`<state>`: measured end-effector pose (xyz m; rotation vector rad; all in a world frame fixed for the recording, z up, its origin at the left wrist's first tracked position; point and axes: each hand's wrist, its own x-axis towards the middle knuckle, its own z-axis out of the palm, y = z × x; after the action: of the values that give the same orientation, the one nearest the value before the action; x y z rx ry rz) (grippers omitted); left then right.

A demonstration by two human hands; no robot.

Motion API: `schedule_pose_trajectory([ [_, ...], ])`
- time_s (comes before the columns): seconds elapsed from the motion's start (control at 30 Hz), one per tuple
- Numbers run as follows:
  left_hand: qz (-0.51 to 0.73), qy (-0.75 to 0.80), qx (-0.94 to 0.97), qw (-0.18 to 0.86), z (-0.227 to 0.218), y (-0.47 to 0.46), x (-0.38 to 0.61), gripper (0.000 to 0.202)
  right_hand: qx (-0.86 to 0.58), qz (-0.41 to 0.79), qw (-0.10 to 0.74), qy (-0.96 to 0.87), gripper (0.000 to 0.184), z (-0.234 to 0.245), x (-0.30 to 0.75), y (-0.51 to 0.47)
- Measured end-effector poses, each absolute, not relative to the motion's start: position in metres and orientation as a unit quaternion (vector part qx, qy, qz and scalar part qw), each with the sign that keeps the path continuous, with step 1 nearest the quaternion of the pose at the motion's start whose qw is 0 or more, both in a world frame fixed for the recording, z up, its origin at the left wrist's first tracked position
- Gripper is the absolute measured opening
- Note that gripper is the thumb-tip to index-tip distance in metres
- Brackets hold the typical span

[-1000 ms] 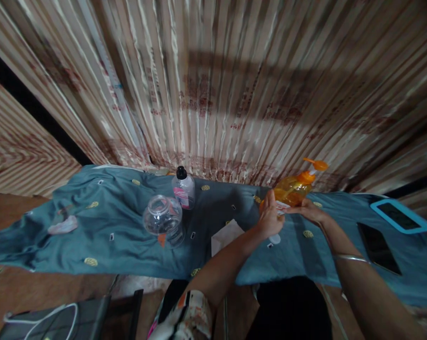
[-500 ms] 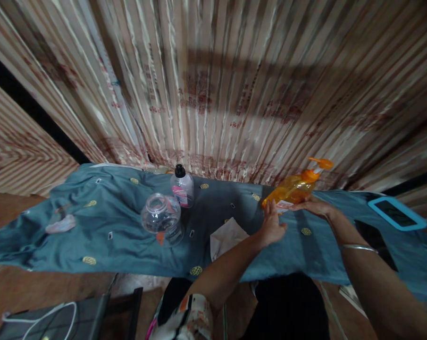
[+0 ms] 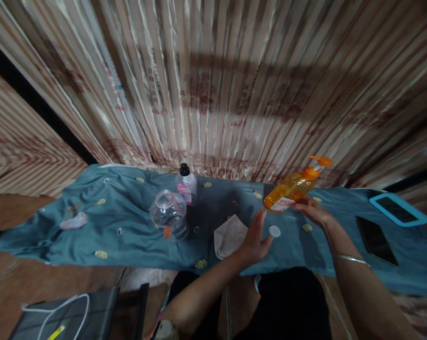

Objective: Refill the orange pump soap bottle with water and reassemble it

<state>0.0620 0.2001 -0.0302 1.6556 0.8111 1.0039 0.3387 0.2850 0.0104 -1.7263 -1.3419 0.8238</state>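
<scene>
An orange pump bottle (image 3: 287,191) with a white label leans to the right over the cloth-covered table, and my right hand (image 3: 314,211) grips it from its lower right side. My left hand (image 3: 255,240) is apart from the bottle, below its base, with thumb and fingers spread and nothing between them. Just right of the left hand lies a small white round disc (image 3: 274,231). A folded pale cloth (image 3: 230,237) lies partly behind my left hand and forearm.
A clear round jar (image 3: 169,215) and a clear bottle with a black cap (image 3: 187,185) stand left of centre. Farther left is a small pinkish-white item (image 3: 74,220). A dark phone (image 3: 376,240) and a blue-framed tablet (image 3: 398,209) lie at right. A striped curtain (image 3: 216,94) hangs behind.
My left hand has come off the bottle and moved down and left, its fingers spreading. The white disc now shows on the table. My right hand still holds the bottle.
</scene>
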Motion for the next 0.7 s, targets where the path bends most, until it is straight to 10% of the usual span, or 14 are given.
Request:
schedule_pose_trajectory([
  [0.43, 0.348, 0.489, 0.702, 0.383, -0.058, 0.064, -0.099, 0.058, -0.626, 0.148, 0.308, -0.701, 0.072, -0.087, 0.093, 0.140],
  [0.7, 0.255, 0.549, 0.758, 0.243, -0.078, 0.098, -0.132, 0.071, -0.579, 0.074, 0.232, -0.778, 0.036, -0.094, 0.104, 0.173],
])
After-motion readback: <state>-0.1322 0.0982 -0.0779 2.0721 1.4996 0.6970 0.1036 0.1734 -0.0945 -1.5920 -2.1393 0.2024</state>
